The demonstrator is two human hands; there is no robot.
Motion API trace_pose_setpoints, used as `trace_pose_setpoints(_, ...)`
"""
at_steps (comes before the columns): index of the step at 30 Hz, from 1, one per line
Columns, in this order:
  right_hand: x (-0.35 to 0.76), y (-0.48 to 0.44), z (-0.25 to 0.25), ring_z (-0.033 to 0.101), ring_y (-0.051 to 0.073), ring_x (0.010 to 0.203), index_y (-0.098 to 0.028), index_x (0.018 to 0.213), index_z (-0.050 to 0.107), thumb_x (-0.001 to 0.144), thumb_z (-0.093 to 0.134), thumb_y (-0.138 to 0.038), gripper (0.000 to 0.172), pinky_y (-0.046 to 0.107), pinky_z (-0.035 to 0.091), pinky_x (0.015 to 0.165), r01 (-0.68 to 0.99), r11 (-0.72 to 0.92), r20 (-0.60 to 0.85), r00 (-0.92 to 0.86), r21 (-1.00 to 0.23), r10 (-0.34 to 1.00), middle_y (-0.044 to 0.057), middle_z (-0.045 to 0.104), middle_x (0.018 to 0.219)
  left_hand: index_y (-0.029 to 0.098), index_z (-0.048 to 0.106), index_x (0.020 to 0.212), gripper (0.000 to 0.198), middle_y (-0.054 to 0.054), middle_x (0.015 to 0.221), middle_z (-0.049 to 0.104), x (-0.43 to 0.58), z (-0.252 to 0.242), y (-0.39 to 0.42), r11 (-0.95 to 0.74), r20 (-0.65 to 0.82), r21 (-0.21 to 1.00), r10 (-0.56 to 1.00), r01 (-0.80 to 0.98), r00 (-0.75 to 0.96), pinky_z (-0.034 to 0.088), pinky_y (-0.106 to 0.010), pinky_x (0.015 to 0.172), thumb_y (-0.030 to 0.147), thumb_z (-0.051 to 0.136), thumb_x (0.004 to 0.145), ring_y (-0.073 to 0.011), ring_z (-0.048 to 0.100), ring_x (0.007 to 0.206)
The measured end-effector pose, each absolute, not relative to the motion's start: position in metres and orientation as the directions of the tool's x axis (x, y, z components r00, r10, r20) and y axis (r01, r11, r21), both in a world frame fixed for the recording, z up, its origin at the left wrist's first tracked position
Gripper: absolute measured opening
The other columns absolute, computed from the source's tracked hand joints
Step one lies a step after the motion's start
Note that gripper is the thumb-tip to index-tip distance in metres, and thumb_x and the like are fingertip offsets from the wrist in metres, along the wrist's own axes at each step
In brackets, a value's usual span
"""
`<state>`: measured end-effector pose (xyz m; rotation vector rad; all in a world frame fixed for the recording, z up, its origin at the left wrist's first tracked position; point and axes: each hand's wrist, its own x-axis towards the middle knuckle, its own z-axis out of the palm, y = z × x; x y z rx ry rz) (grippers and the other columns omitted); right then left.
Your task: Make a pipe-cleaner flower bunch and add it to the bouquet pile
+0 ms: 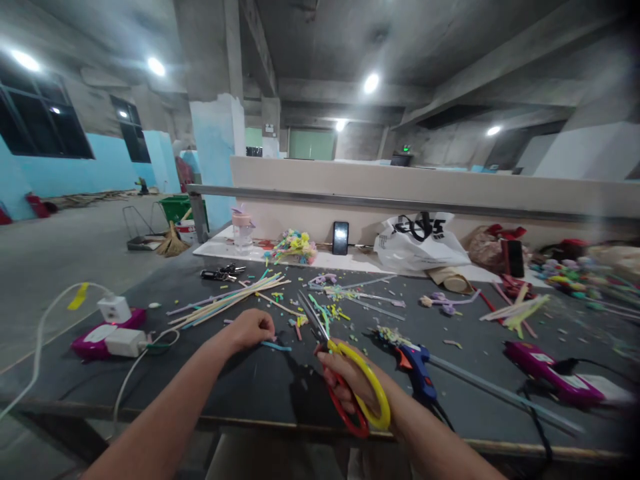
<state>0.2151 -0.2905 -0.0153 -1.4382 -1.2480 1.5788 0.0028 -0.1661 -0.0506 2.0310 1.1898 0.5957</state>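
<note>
My right hand (345, 377) is wrapped round the handles of a pair of scissors (359, 393), one handle yellow and one red, its blades pointing up and away to the left. My left hand (253, 328) rests low over the dark table with its fingers closed together; what they hold, if anything, is too small to tell. Beside its fingertips lies a short blue strip (277, 347). Behind it a bundle of long pale sticks (235, 300) lies spread. Small cut pieces (337, 312) in yellow, green and pink are scattered beyond the scissors.
A blue glue gun (420, 373) with a long clear stick lies right of my right hand. Purple power strips (93, 343) sit at both sides, with cables. At the back stand a phone (341, 238), a cup (243, 232), colourful flowers (295, 247) and a white bag (420, 243).
</note>
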Motion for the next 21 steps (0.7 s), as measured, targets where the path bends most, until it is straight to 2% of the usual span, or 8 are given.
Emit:
trace_pose_setpoints(3, 0.219, -0.293, -0.009, 0.031, 0.003, 0.026, -0.02, 0.081, 0.042, 0.078, 0.044, -0.038, 0.018, 0.013, 0.028, 0.027, 0.132, -0.415, -0.434, -0.177, -0.9, 0.884, -0.011, 0.041, 0.045, 0.015, 0.062, 0.058, 0.006, 0.002, 0.055, 0.056, -0.001, -0.059, -0.17, -0.374, 0.088, 0.663, 0.899, 0.648, 0.429, 0.034, -0.022, 0.055, 0.019, 0.058, 0.058, -0.0125, 0.049, 0.056)
trace_pose_setpoints(6, 0.222, -0.296, -0.008, 0.033, 0.004, 0.025, -0.019, 0.072, 0.042, 0.08, 0.042, -0.04, 0.022, 0.013, 0.028, 0.027, 0.18, -0.474, -0.502, -0.164, -0.862, 0.849, -0.01, 0.039, 0.04, 0.015, 0.063, 0.068, 0.012, -0.002, 0.069, 0.059, -0.001, -0.059, -0.177, -0.434, 0.158, 0.604, 0.887, 0.668, 0.434, 0.037, -0.023, 0.063, 0.015, 0.054, 0.06, -0.0144, 0.051, 0.066)
trace_pose_setpoints(9, 0.226, -0.297, -0.012, 0.035, 0.005, 0.025, -0.018, 0.067, 0.043, 0.081, 0.039, -0.043, 0.028, 0.014, 0.027, 0.025, 0.225, -0.469, -0.509, -0.169, -0.854, 0.844, -0.009, 0.037, 0.036, 0.017, 0.062, 0.071, 0.016, -0.003, 0.079, 0.057, 0.0, -0.058, -0.185, -0.504, 0.225, 0.56, 0.856, 0.657, 0.466, 0.037, -0.024, 0.073, 0.011, 0.05, 0.063, -0.0157, 0.05, 0.079)
trace_pose_setpoints(12, 0.228, -0.297, -0.016, 0.036, 0.006, 0.025, -0.018, 0.064, 0.042, 0.08, 0.039, -0.046, 0.032, 0.014, 0.028, 0.025, 0.26, -0.437, -0.491, -0.206, -0.861, 0.846, -0.009, 0.037, 0.035, 0.018, 0.061, 0.065, 0.011, -0.002, 0.075, 0.057, 0.002, -0.06, -0.189, -0.544, 0.234, 0.531, 0.831, 0.649, 0.505, 0.036, -0.025, 0.074, 0.012, 0.053, 0.062, -0.0164, 0.05, 0.079)
trace_pose_setpoints(17, 0.229, -0.303, -0.015, 0.043, 0.008, 0.029, -0.018, 0.064, 0.043, 0.077, 0.041, -0.056, 0.04, 0.017, 0.037, 0.028, 0.278, -0.415, -0.488, -0.29, -0.866, 0.823, -0.008, 0.041, 0.036, 0.018, 0.058, 0.061, 0.009, -0.001, 0.07, 0.056, 0.008, -0.063, -0.193, -0.524, 0.257, 0.546, 0.847, 0.654, 0.465, 0.035, -0.025, 0.07, 0.012, 0.052, 0.062, -0.0158, 0.05, 0.074)
trace_pose_setpoints(21, 0.229, -0.312, -0.005, 0.042, 0.007, 0.027, -0.019, 0.07, 0.04, 0.076, 0.039, -0.059, 0.041, 0.015, 0.036, 0.028, 0.323, -0.392, -0.475, -0.239, -0.862, 0.847, -0.009, 0.04, 0.037, 0.017, 0.055, 0.065, 0.012, 0.0, 0.065, 0.055, 0.014, -0.054, -0.203, -0.421, 0.296, 0.621, 0.907, 0.661, 0.299, 0.036, -0.023, 0.062, 0.017, 0.044, 0.069, -0.0142, 0.05, 0.065)
